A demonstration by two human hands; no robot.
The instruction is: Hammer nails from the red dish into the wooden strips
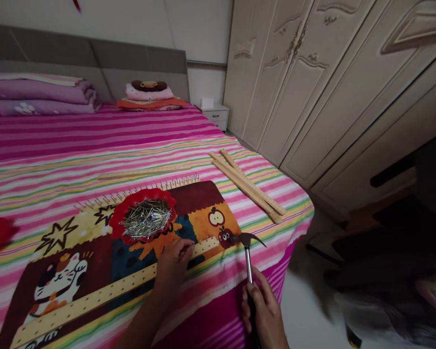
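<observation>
My right hand [264,305] is wrapped round the handle of a claw hammer [249,261], whose head is raised beyond the near right edge of a patterned mat [181,196]. My left hand [172,261] rests over a pale wooden strip [112,291] dotted with holes, thumb and forefinger pinched together. Whatever lies between those fingertips is too small to make out. A few nails stand in the strip's right end. Just behind my left hand, a red scalloped dish [120,213] holds a heap of loose nails [148,218].
Another strip [183,182], bristling with upright nails, lies along the mat's far edge. Behind it is a plain wooden strip [141,172]. Several strips [247,186] lie crossed at right on the striped bed [203,143]. A wardrobe [287,97] stands beyond the bed's right edge.
</observation>
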